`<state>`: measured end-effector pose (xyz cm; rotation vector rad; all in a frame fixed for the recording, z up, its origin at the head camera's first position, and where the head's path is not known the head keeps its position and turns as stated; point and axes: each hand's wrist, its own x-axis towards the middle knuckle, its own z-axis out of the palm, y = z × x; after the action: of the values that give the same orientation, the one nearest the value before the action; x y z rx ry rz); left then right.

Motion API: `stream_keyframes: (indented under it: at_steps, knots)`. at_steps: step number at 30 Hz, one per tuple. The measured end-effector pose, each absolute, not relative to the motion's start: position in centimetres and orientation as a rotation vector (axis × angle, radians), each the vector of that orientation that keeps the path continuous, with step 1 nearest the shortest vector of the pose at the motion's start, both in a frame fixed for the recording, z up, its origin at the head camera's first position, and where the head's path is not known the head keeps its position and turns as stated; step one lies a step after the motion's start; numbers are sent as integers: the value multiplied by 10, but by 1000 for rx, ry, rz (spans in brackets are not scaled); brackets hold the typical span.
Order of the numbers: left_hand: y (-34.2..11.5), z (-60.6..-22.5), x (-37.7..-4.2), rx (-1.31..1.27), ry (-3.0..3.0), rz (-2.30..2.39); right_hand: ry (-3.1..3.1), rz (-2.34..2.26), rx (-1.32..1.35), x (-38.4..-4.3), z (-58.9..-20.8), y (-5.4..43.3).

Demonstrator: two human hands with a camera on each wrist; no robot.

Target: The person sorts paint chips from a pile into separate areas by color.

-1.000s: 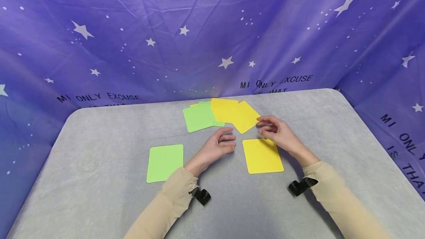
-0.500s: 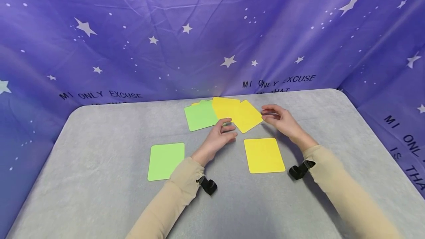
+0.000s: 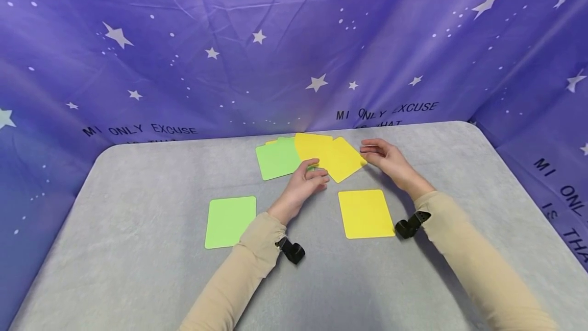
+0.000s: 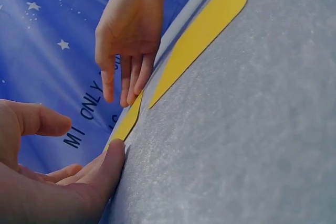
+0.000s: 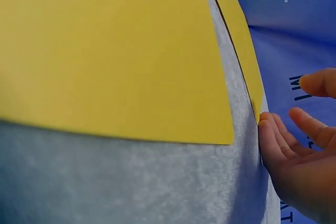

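Note:
Several square cards with rounded corners lie overlapping at the far edge, a green card on the left and yellow cards on the right. My left hand reaches over the near edge of this group, its relaxed fingers overlapping a yellow card in the head view. At the right corner of the rightmost yellow card, the fingertips of my right hand touch the edge, fingers fairly straight. The right wrist view shows those fingertips right at the card's corner. Neither hand grips anything.
Nearer to me lie a single green card on the left and a single yellow card on the right. A grey cloth-like surface covers the table. Behind its far edge hangs a purple curtain with stars and lettering.
My left hand has moved forward, its fingers now over the edge of the far cards. The right hand has shifted farther away, and the rightmost far card's right corner now shows at its fingertips.

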<state>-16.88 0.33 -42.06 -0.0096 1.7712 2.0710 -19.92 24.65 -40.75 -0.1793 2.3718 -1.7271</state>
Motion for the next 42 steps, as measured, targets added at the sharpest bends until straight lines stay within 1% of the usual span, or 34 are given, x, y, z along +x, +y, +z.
stream_keyframes:
  at_steps: [8, 12, 17, 24, 31, 42]
  knots:
    - [2, -421, -167, -40, 1715, 2145, 2269, -1838, -81, -192, -408, 243]
    - [2, -426, -167, -68, 1742, 2166, 2199, -1859, -31, -184, -406, 241]
    - [-1, -426, -166, -99, 1753, 2184, 2147, -1853, -35, -170, -406, 238]
    - [-3, -427, -165, -47, 1875, 2143, 2074, -1886, -44, -156, -406, 236]
    - [-4, -428, -164, 28, 2047, 2030, 2070, -1931, 28, -149, -407, 234]
    - [-6, -427, -162, 73, 2019, 2065, 2105, -2054, 86, -143, -408, 227]
